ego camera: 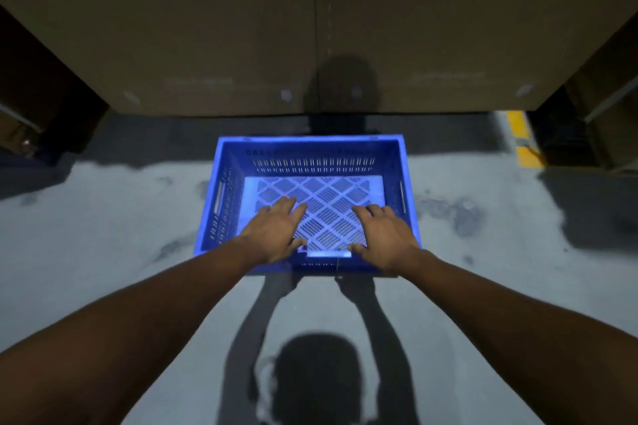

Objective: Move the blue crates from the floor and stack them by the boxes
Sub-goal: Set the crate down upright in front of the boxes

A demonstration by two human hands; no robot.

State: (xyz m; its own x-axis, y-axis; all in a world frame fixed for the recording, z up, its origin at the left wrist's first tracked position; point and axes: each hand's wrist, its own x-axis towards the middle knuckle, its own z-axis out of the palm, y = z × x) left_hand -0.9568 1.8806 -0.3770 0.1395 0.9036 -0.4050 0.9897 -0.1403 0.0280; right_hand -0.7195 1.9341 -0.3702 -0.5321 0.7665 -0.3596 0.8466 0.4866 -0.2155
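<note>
Blue crate [310, 152] beside boxes [172, 28].
Over the crate's near rim, left hand [276, 231] and right hand [386, 235] hover, fingers spread flat.

Mottled grey floor [103, 235] — 1 blue crate [310, 155] on it, 2 cardboard boxes [172, 28] just behind.

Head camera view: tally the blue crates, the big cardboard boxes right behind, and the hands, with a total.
Blue crate: 1
Big cardboard boxes: 2
Left hand and right hand: 2
Total: 5
</note>
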